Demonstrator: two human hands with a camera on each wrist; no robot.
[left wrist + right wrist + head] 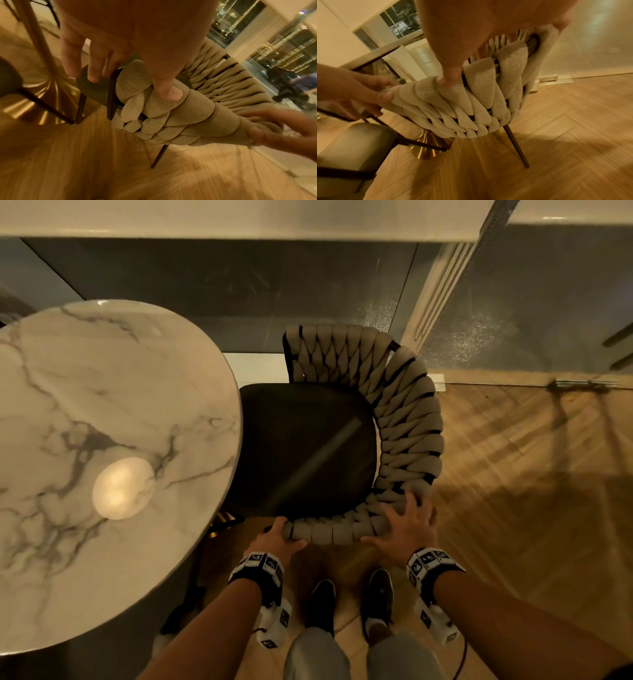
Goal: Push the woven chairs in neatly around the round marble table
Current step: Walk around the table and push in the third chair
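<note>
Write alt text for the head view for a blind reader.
Seen from above, both hands hold the near rim of a woven chair: the left hand grips its end, the right hand clasps the curve. Its dark seat meets the round marble table at left.

Chair (308,446) right of table (113,422), seat edge under.

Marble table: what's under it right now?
A gold pedestal base and another chair's cushioned seat show under the marble table. In the head view the top hides most of both; how far the woven chair reaches under is unclear.
</note>
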